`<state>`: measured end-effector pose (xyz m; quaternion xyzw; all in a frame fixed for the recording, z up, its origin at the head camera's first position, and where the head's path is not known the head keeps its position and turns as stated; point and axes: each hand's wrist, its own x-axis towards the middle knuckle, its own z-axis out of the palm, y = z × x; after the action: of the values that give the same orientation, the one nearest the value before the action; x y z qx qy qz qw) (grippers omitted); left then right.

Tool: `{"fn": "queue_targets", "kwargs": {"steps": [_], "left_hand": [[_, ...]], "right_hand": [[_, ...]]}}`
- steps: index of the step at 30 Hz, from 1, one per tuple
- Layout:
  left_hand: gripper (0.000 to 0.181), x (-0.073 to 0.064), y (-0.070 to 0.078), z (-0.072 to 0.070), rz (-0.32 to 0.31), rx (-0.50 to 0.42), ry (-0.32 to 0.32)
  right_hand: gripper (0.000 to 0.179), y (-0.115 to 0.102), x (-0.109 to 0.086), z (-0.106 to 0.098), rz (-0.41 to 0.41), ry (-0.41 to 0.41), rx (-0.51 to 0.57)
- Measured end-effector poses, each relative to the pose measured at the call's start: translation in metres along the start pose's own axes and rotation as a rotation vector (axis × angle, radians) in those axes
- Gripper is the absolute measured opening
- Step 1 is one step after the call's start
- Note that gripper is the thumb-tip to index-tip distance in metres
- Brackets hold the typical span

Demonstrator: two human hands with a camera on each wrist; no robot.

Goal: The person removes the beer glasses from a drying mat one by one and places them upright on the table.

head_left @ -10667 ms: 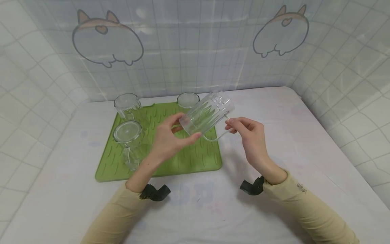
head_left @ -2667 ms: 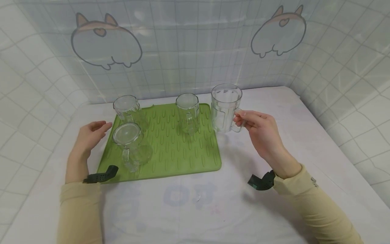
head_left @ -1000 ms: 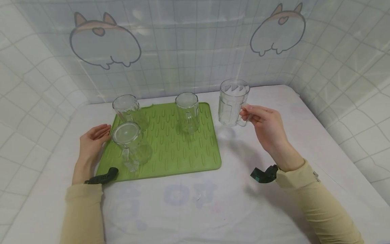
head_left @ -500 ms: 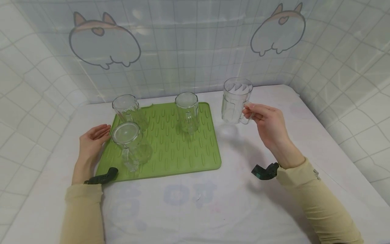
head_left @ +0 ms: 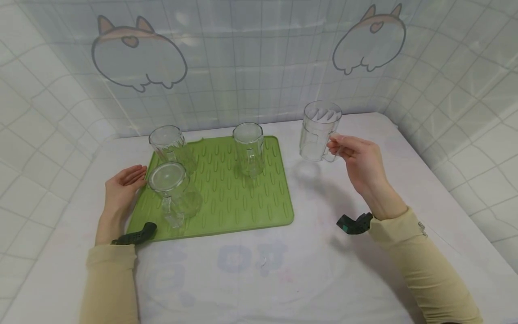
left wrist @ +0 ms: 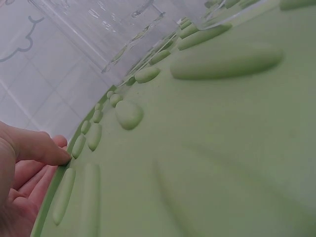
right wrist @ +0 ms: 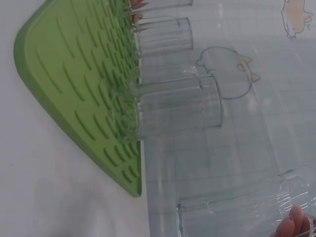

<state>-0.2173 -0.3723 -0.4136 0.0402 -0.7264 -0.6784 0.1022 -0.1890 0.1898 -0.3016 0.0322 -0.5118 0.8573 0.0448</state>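
My right hand (head_left: 362, 164) pinches the handle of a clear glass mug (head_left: 317, 135), holding it roughly vertical over the white cloth to the right of the green drying mat (head_left: 226, 202). A shadow lies below that mug. At the mat's left edge is my left hand (head_left: 123, 189), fingers loosely extended. In the left wrist view its thumb (left wrist: 52, 152) touches the mat's rim; the other fingers lie just outside, partly hidden. On the mat stand three more glass mugs: one at back left (head_left: 167, 144), one at front left (head_left: 170, 180) with its base upward, and one at back right (head_left: 248, 150).
White cloth (head_left: 226, 288) covers the table around the mat. A tiled-pattern curtain (head_left: 259, 63) with cartoon animals rises close behind the mugs, and similar sheets flank both sides. Each wrist wears a black device, the right one (head_left: 354, 223) hanging above the cloth.
Earlier both hands held the tilted mug over the mat. My left hand has since let go and moved to the mat's left edge; my right hand has carried the mug upright, rightward and slightly back.
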Motion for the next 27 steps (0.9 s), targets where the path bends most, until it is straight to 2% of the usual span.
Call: {"fn": "queue_targets", "kwargs": {"steps": [8,18,27], "left_hand": [[0.053,0.004,-0.008,-0.003,0.004,-0.013,0.012],[0.054,0.001,0.0,0.0,0.004,-0.027,-0.001],[0.053,0.006,-0.01,-0.005,0.0,0.003,0.011]], "right_hand": [[0.016,-0.001,0.004,-0.005,0.004,0.011,0.021],[0.015,-0.002,0.009,-0.013,-0.017,0.021,0.011],[0.015,-0.003,0.015,-0.023,-0.023,0.045,0.022]]}}
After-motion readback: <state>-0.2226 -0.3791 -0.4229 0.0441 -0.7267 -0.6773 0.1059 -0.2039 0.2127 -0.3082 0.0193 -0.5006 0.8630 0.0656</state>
